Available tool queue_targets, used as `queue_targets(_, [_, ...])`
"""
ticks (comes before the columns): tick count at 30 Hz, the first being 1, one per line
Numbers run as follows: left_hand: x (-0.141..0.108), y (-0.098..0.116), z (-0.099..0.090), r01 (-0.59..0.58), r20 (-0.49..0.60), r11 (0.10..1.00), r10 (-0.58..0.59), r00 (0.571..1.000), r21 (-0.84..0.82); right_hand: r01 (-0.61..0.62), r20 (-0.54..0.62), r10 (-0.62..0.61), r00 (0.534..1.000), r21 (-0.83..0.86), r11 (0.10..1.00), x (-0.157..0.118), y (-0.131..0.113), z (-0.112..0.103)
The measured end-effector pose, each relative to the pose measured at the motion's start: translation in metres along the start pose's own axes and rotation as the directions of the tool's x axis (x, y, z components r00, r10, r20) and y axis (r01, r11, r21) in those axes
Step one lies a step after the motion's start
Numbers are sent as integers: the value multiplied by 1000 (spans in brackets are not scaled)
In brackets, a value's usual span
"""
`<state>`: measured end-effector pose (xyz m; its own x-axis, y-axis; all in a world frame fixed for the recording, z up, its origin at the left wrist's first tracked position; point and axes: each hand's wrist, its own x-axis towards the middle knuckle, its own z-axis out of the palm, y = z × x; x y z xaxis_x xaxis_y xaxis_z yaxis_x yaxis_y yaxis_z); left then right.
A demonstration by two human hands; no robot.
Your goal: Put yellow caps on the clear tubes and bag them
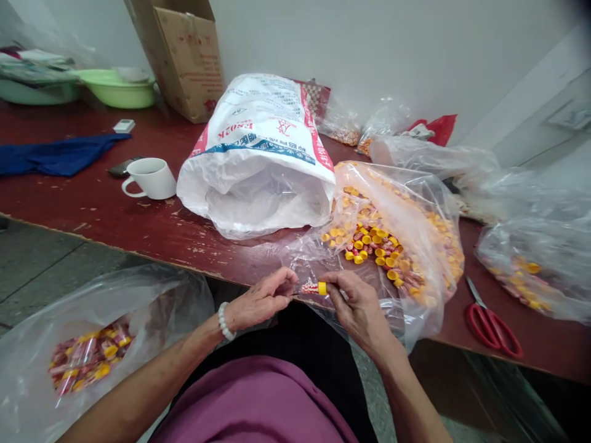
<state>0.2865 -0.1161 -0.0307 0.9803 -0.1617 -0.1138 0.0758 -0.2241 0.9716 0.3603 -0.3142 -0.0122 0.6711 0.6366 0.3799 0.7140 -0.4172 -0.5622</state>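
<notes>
The right hand (357,301) pinches a small yellow-capped piece (311,288) by its cap between thumb and fingers, while the left hand (265,298), fingers half curled, meets the other end; how firmly it grips, I cannot tell. The piece is in front of the lap, just off the near edge of the desk (87,197), so a slackened pinch could drop it. The clear bag (397,184) of similar pieces drapes over that edge; a forearm snagging its loose film might drag some out. The red-handled scissors (493,327) also lie near the edge, where an elbow could knock them off.
</notes>
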Motion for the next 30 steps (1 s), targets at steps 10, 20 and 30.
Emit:
queue_targets(10, [10,-5,11,-13,-158,971,-25,987,-238,-145,-48,166,985,294,945,4,-16,27])
queue_targets(20, [22,-17,-41,-69,-297,596,-295,908,-800,-386,-327,292,899,-274,881,16,117,16])
queue_targets(30, [38,-3,-77,113,87,324,-93,992,-939,-303,-345,148,927,-454,838,10,144,26])
